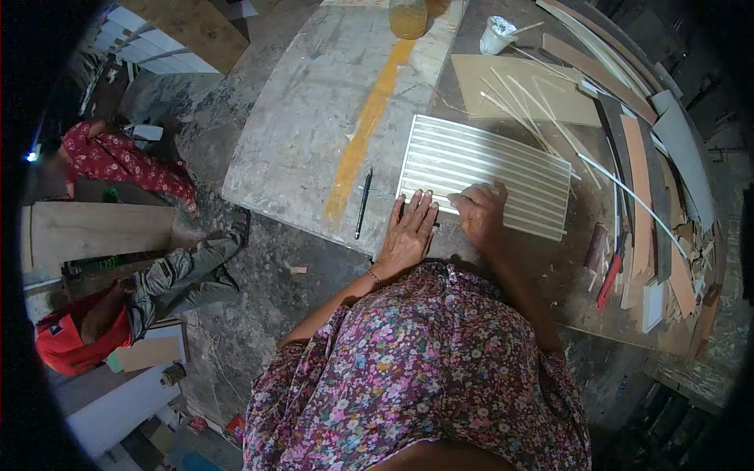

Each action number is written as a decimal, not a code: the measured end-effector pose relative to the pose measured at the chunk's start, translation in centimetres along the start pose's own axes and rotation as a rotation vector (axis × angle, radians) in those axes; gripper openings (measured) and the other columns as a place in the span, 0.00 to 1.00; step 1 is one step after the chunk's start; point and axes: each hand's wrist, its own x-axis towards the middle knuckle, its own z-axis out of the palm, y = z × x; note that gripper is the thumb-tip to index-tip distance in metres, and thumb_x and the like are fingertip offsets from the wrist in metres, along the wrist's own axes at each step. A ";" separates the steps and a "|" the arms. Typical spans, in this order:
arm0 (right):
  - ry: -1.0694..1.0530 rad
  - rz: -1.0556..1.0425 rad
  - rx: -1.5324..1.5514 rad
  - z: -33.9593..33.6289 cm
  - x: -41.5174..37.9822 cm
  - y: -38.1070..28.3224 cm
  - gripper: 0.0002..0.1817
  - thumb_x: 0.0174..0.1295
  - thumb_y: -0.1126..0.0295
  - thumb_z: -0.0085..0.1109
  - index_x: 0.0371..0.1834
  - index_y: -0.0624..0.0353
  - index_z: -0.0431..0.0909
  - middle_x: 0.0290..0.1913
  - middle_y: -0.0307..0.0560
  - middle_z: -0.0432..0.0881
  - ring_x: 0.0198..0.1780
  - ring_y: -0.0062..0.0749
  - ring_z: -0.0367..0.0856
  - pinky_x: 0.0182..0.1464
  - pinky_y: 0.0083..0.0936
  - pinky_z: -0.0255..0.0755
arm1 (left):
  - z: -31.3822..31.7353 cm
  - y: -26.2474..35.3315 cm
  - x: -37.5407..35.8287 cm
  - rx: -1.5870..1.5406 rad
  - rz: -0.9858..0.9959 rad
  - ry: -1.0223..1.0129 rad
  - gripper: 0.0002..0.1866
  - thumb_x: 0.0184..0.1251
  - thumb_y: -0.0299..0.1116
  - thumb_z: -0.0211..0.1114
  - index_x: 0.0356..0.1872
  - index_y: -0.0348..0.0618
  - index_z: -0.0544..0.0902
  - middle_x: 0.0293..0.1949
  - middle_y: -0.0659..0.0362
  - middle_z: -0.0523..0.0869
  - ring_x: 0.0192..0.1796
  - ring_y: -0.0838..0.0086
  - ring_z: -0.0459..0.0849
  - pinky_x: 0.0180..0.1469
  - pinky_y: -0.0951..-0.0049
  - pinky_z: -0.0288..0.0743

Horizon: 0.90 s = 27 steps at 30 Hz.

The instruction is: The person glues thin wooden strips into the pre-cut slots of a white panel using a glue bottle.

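A white slatted panel (pixel 503 169) lies flat on the worktable, its narrow strips running lengthwise. My left hand (pixel 408 229) rests with fingers stretched out on the panel's near left corner. Over the panel's near edge, my right hand (pixel 480 210) is closed in a pinch, fingertips close to the slats. Whatever those fingers hold, if anything, is too small or hidden to name. Left of my left hand lies a dark pen or pencil (pixel 364 204) on the table.
A white cup with a stick (pixel 496 36) and a jar (pixel 408 19) stand at the back. Thin strips, boards and a red-handled tool (pixel 610 281) crowd the right side. Two other people are at the left, one in a red patterned garment (pixel 129 161), one in a red shirt (pixel 78 334).
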 end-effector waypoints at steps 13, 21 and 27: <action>0.021 0.013 0.026 0.4 -0.4 0.2 0.08 0.44 0.75 0.56 0.27 0.50 0.81 0.26 0.36 0.72 0.35 0.29 0.72 0.56 0.44 0.48 | 0.3 -0.1 -0.1 0.029 -0.004 -0.021 0.23 0.56 0.29 0.55 0.53 0.33 0.67 0.60 0.48 0.63 0.64 0.58 0.58 0.62 0.50 0.44; 0.040 0.025 0.077 0.0 -0.2 0.1 0.08 0.45 0.75 0.56 0.27 0.50 0.81 0.26 0.36 0.73 0.34 0.28 0.73 0.56 0.42 0.47 | 0.3 0.1 0.2 0.015 -0.013 0.001 0.24 0.55 0.28 0.57 0.54 0.33 0.66 0.59 0.48 0.64 0.64 0.59 0.58 0.63 0.51 0.43; 0.048 0.055 0.086 0.5 -0.5 0.4 0.07 0.45 0.75 0.57 0.27 0.50 0.80 0.27 0.36 0.73 0.35 0.28 0.73 0.56 0.42 0.47 | 0.4 0.2 0.1 0.016 -0.012 -0.020 0.23 0.59 0.31 0.53 0.55 0.32 0.65 0.60 0.47 0.63 0.64 0.57 0.56 0.63 0.48 0.42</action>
